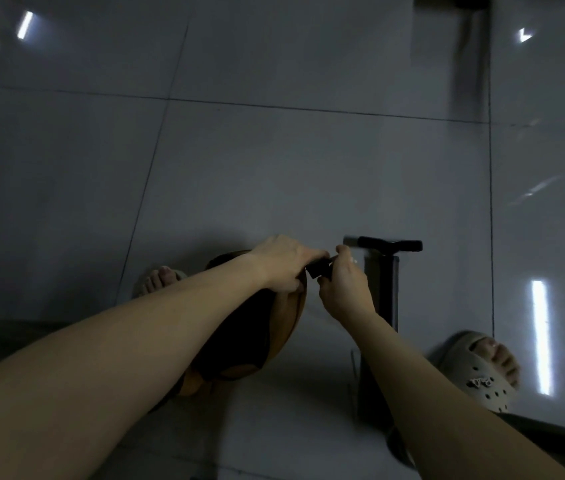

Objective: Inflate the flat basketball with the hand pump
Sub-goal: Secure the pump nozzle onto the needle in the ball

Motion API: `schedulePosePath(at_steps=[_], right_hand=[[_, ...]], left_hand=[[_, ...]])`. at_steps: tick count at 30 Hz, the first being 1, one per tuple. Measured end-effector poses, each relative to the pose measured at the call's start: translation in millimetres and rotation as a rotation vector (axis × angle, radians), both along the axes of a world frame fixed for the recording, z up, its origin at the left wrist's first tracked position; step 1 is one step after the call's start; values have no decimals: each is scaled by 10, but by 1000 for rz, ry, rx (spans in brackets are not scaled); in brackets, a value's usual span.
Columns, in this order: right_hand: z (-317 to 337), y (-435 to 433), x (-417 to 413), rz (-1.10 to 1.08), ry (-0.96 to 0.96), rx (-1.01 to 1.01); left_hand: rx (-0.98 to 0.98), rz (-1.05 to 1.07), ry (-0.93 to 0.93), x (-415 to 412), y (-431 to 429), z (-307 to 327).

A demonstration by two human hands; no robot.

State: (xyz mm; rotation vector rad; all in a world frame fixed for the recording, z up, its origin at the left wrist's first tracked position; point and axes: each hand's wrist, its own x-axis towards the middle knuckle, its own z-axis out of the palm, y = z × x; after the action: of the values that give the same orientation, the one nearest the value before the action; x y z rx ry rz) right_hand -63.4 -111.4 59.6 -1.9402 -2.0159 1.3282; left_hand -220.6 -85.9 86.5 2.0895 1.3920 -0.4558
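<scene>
both forearms reach out from the bottom edge toward a flat basketball (260,334) lying slumped on the tiled floor (274,168). left hand (284,263) presses on the ball's top edge, fingers curled onto a small black connector (317,270); right hand (341,289) pinches that same piece, fingers together. hand pump (383,289) stands upright just beside. risk: a skewed push could bend the needle or miss the valve, which is hidden.
</scene>
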Motion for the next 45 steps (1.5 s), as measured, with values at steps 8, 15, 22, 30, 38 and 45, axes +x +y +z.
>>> schedulePosePath(at_steps=[8,15,22,30,38,45], right_hand=[[-55,106,48,13,-106,-6],[-27,147,71,158,-277,24],[-32,160,51,116,-285,62],[-4,167,54,143,-322,85],[15,170,44,169,-324,143],[15,166,39,192,-331,150]], left_hand=[[36,33,35,-17,-38,-43],[9,62,27,-32,-39,-81],[-15,74,16,-50,-33,-117],[-31,78,-4,-51,-14,-107],[-8,84,23,-51,9,-99],[-12,92,33,-63,40,-89]])
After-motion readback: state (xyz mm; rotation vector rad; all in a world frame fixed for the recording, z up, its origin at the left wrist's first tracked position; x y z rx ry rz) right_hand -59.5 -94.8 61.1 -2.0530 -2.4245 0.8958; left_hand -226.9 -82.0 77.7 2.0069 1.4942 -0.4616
